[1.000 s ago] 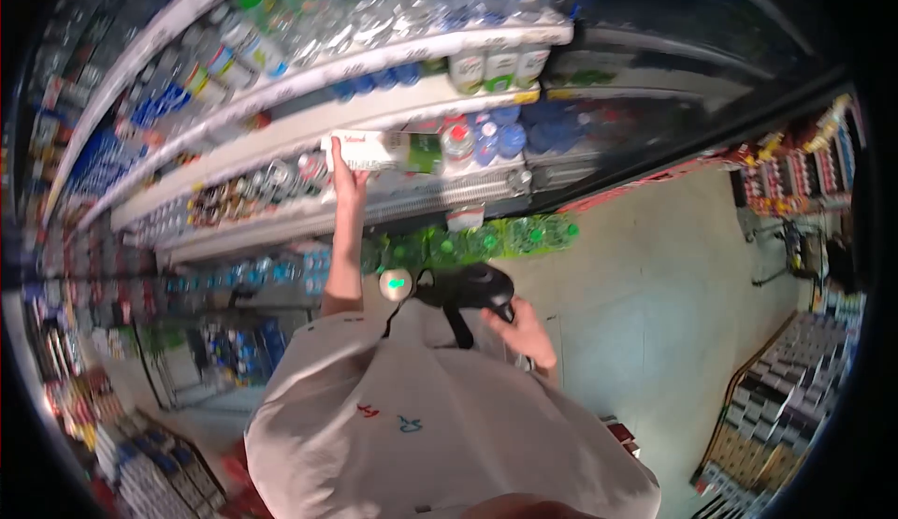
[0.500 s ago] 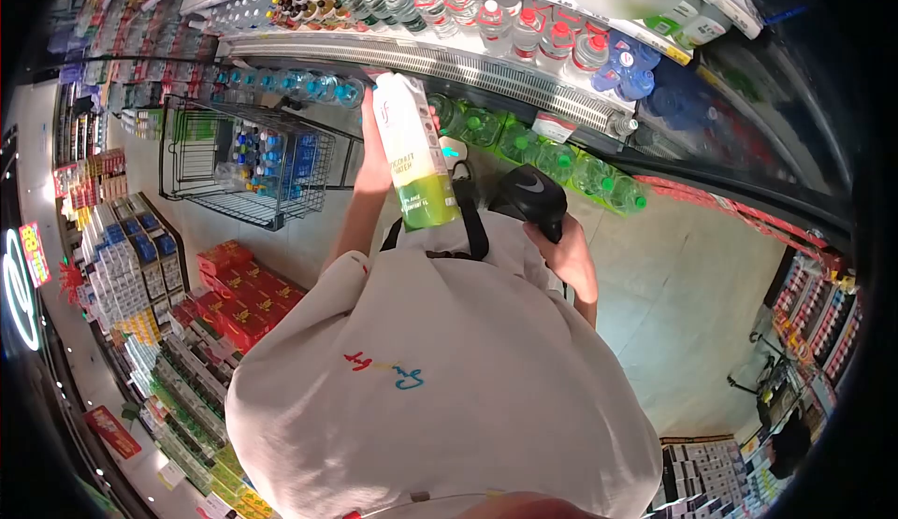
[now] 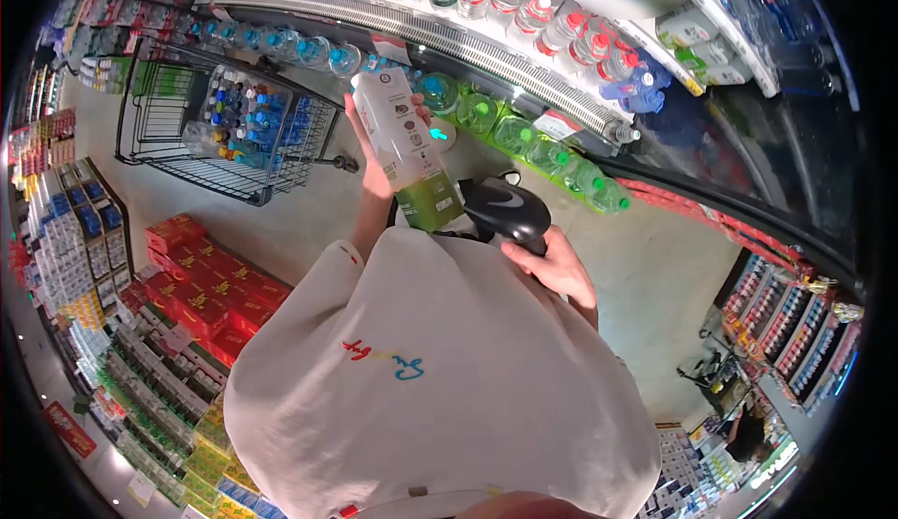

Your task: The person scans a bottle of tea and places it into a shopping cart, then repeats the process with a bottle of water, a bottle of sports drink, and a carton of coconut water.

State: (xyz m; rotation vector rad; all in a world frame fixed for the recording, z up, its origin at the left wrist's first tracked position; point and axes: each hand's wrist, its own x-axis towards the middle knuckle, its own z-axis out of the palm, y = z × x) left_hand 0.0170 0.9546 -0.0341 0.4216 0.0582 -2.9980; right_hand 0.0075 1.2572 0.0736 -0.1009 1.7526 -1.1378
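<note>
My left hand [image 3: 375, 168] is wrapped round a tall coconut water carton [image 3: 409, 145], white above and green below. The carton leans, its lower end towards my shirt, and a side panel with small printed pictures and text faces up. In my right hand [image 3: 559, 265] is a black handheld barcode scanner [image 3: 510, 209]. Its rounded head points left and overlaps the carton's green lower corner in this view. The scanner's grip is mostly hidden by my fingers.
Large green-capped water bottles [image 3: 547, 152] line the floor before a shelf of bottled drinks [image 3: 533, 16]. A wire shopping cart [image 3: 323, 122] holding several bottles stands left. Red boxes [image 3: 201, 299] are stacked at lower left. A person [image 3: 745, 435] is far off at lower right.
The carton has been turned from its front to its printed side panel. The scanner has moved left, closer to the carton's lower end. The view has shifted slightly.
</note>
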